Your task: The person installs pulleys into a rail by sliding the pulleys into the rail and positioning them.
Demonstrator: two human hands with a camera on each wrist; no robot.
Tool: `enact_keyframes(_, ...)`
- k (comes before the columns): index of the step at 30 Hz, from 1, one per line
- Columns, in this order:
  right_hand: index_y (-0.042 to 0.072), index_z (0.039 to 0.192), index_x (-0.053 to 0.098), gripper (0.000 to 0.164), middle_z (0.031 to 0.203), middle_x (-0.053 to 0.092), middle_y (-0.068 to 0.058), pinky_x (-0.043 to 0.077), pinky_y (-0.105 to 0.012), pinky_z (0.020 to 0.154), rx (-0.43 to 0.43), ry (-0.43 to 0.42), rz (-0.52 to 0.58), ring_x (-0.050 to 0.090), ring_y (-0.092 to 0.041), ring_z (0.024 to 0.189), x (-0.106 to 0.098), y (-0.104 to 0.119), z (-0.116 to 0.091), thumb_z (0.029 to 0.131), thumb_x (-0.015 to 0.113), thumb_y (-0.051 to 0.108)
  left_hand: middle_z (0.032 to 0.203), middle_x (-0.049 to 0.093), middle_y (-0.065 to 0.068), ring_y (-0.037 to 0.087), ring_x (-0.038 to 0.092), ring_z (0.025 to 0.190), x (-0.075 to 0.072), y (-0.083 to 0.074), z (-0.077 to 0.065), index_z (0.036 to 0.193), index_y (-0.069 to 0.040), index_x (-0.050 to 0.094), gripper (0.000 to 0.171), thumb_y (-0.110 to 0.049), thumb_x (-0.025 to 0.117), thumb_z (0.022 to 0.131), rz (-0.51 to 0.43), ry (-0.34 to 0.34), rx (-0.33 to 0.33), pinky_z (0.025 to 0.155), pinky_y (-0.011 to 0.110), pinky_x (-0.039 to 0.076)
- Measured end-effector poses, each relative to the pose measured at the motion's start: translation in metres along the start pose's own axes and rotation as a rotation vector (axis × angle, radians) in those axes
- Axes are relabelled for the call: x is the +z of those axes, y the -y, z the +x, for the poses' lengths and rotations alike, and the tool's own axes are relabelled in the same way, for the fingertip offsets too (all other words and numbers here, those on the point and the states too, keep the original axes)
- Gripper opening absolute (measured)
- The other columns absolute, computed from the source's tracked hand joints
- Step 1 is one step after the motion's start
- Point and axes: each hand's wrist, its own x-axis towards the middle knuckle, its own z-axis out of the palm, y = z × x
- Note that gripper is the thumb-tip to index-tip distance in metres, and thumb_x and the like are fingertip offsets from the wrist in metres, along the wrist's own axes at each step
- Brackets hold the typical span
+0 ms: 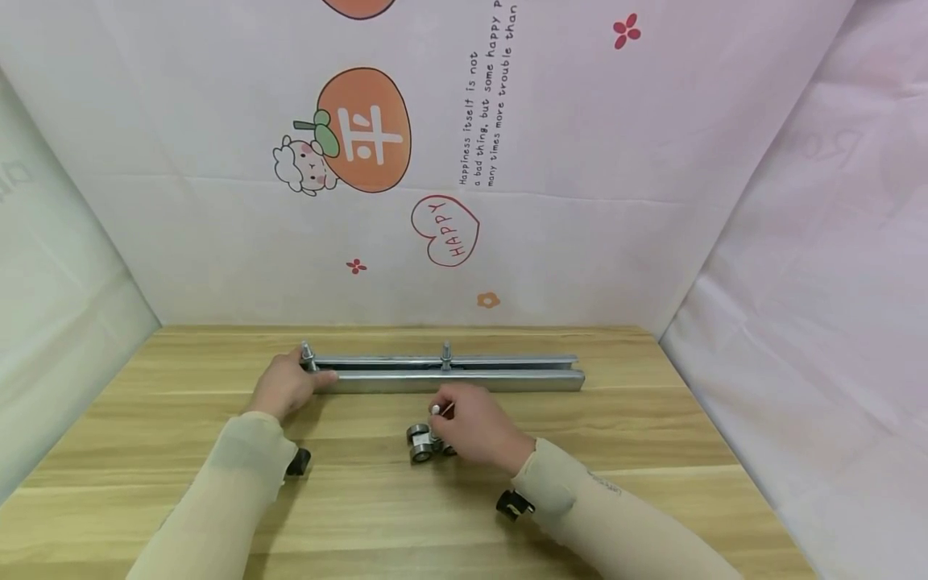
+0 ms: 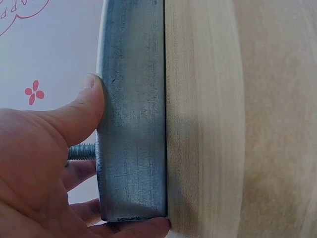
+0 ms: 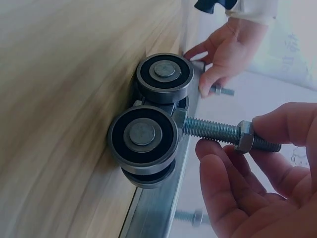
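A steel channel rail (image 1: 529,382) lies lengthwise near the back of the wooden table, its slot facing up. My left hand (image 1: 285,387) grips its left end; in the left wrist view the thumb rests on the top edge and fingertips reach round the end of the rail (image 2: 133,109). My right hand (image 1: 474,423) is in front of the rail with a four-wheeled roller trolley (image 3: 143,134). Its threaded bolt (image 3: 213,130) carries a hex nut (image 3: 245,136), which the thumb and fingers pinch near the bolt's tip. The wheels are at the tabletop.
Two more bolts stand up out of the rail's slot, one bolt (image 1: 307,353) by my left hand and another bolt (image 1: 446,354) near the middle. White printed cloth (image 1: 580,242) hangs behind the table (image 1: 348,515) and along both sides.
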Motion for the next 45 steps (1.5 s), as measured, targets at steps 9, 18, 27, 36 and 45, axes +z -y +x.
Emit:
enact_keyframes(9, 0.01, 0.098, 0.069, 0.007, 0.091, 0.065, 0.005, 0.054, -0.031, 0.066, 0.021, -0.038, -0.01, 0.062, -0.01, 0.083, -0.023, -0.022, -0.009, 0.095, 0.063, 0.014, 0.149, 0.023, 0.042, 0.057, 0.025, 0.136, 0.0, 0.0, 0.002, 0.154, 0.011, 0.013, 0.1, -0.052, 0.064, 0.095, 0.003, -0.007, 0.004, 0.11, 0.063, 0.026)
enact_keyframes(18, 0.01, 0.096, 0.07, 0.005, 0.09, 0.065, 0.005, 0.054, -0.032, 0.069, 0.079, -0.108, -0.063, 0.062, -0.01, 0.082, -0.04, -0.039, -0.017, 0.093, 0.066, 0.011, 0.149, 0.02, 0.043, 0.058, 0.023, 0.136, 0.0, -0.001, 0.001, 0.153, 0.011, 0.011, 0.1, -0.052, 0.063, 0.095, 0.006, -0.003, 0.005, 0.11, 0.064, 0.024)
enact_keyframes(27, 0.009, 0.098, 0.071, 0.005, 0.088, 0.067, 0.004, 0.055, -0.032, 0.067, 0.122, -0.152, -0.078, 0.064, -0.012, 0.082, -0.063, -0.061, -0.029, 0.093, 0.069, 0.009, 0.15, 0.019, 0.043, 0.058, 0.021, 0.137, -0.001, -0.001, 0.001, 0.154, 0.01, 0.01, 0.1, -0.052, 0.063, 0.095, -0.002, 0.004, -0.011, 0.11, 0.065, 0.024)
enact_keyframes(36, 0.004, 0.103, 0.07, 0.012, 0.097, 0.068, -0.004, 0.056, -0.038, 0.069, 0.169, -0.188, -0.099, 0.065, -0.022, 0.089, -0.097, -0.096, -0.043, 0.094, 0.066, 0.011, 0.15, 0.019, 0.042, 0.058, 0.022, 0.137, 0.0, 0.0, 0.001, 0.154, 0.009, 0.009, 0.101, -0.052, 0.063, 0.095, -0.009, 0.002, -0.01, 0.11, 0.064, 0.024)
enact_keyframes(45, 0.004, 0.101, 0.07, 0.014, 0.099, 0.07, -0.009, 0.053, -0.043, 0.073, 0.195, -0.256, -0.152, 0.065, -0.027, 0.09, -0.128, -0.132, -0.054, 0.093, 0.064, 0.012, 0.15, 0.019, 0.043, 0.058, 0.021, 0.137, 0.0, -0.002, 0.001, 0.154, 0.01, 0.01, 0.101, -0.052, 0.063, 0.095, -0.011, 0.002, -0.014, 0.11, 0.064, 0.024)
